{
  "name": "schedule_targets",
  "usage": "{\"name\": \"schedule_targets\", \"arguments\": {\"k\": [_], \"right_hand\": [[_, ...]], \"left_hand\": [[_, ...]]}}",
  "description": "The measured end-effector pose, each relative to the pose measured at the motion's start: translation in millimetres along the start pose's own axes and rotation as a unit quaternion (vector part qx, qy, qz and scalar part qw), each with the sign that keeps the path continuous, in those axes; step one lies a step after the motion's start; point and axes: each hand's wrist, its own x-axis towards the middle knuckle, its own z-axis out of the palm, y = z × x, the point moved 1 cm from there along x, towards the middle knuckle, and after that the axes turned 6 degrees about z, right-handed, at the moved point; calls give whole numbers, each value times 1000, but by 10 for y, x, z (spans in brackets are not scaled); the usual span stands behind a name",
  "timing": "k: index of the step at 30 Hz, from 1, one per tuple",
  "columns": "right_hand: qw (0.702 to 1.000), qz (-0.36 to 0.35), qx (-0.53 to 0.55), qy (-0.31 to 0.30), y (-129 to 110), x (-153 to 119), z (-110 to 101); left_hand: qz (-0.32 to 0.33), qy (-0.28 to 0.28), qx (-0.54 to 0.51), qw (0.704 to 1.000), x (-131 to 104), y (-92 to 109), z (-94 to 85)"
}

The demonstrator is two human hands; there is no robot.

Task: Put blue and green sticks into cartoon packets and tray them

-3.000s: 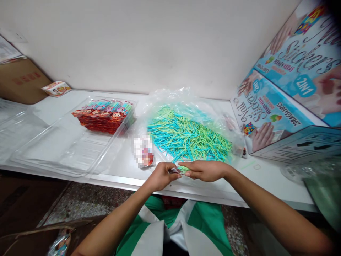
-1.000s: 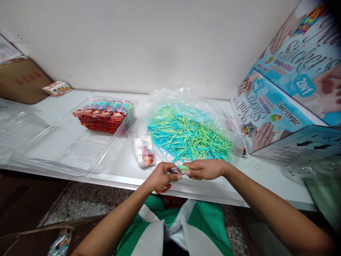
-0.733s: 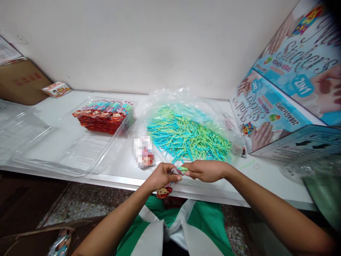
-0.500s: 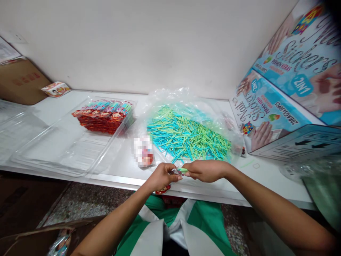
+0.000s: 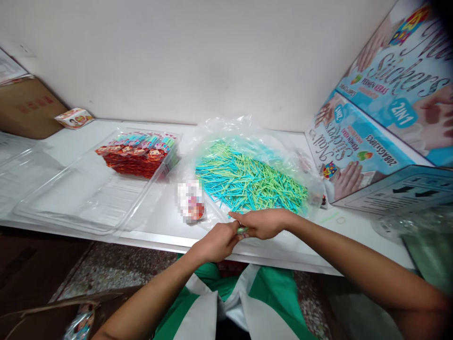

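My left hand (image 5: 218, 240) and my right hand (image 5: 266, 223) meet at the table's front edge, beside the heap of thin sticks. Light-green sticks (image 5: 242, 230) show between them, in the fingers of my closed right hand. My left hand is closed around a small clear packet, mostly hidden behind its fingers. Just beyond, blue and green sticks (image 5: 247, 182) lie in a heap on an opened clear plastic bag (image 5: 226, 126). A picture packet (image 5: 193, 212), partly blurred out, lies on the table left of the heap.
At left, a clear plastic tray (image 5: 71, 219) holds a stack of red packets (image 5: 132, 163) with sticks in them. A carton (image 5: 28, 106) and a small box (image 5: 74, 119) stand farther left. Large blue printed boxes (image 5: 357, 151) rise at right. A loose green stick (image 5: 329, 218) lies before them.
My left hand has turned over and now covers the packet whose red printed end hung below it. My right hand has shifted slightly left, bringing the hands together.
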Motion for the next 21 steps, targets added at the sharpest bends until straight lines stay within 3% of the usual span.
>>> {"name": "schedule_targets", "arguments": {"k": [3,6,8,12,14,21], "right_hand": [[995,-23,95,-11,72,-4,-106],[974,-45,221,-24,138,-2,-186],[963,-46,266,16,148,14,-209],[961,-6,215,172,86,78,-186],[959,5,180,219,44,119,-156],[960,36,144,237,39,230,-108]], "left_hand": [[-23,-5,-117,993,13,-48,15],[-39,-13,-265,963,55,-87,26],[-52,-7,-338,940,89,-111,37],[-90,6,-432,897,147,-151,75],[-101,9,-460,882,171,-156,98],[-136,21,-530,837,222,-132,186]]}}
